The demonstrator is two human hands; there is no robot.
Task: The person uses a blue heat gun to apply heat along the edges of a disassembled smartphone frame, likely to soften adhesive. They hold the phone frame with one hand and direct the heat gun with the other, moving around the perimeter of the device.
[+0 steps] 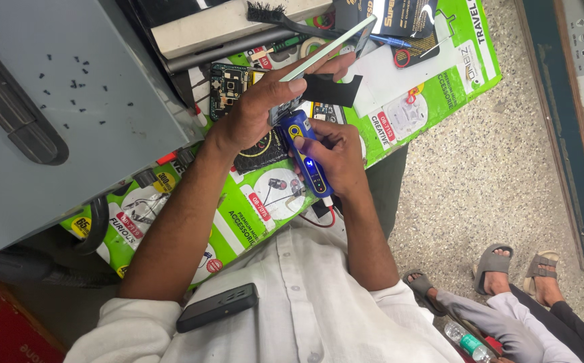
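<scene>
Grey tabletop (70,134) with scattered black screws (73,84), beside green cartons (252,208) bearing a circuit board (228,84). Left hand (255,111), closed, pinches a thin pale phone panel (329,46) tilted edge-on above the cartons. Right hand (336,158), closed around a blue powered tool (309,158), holds its tip just under the left hand's fingers.
</scene>
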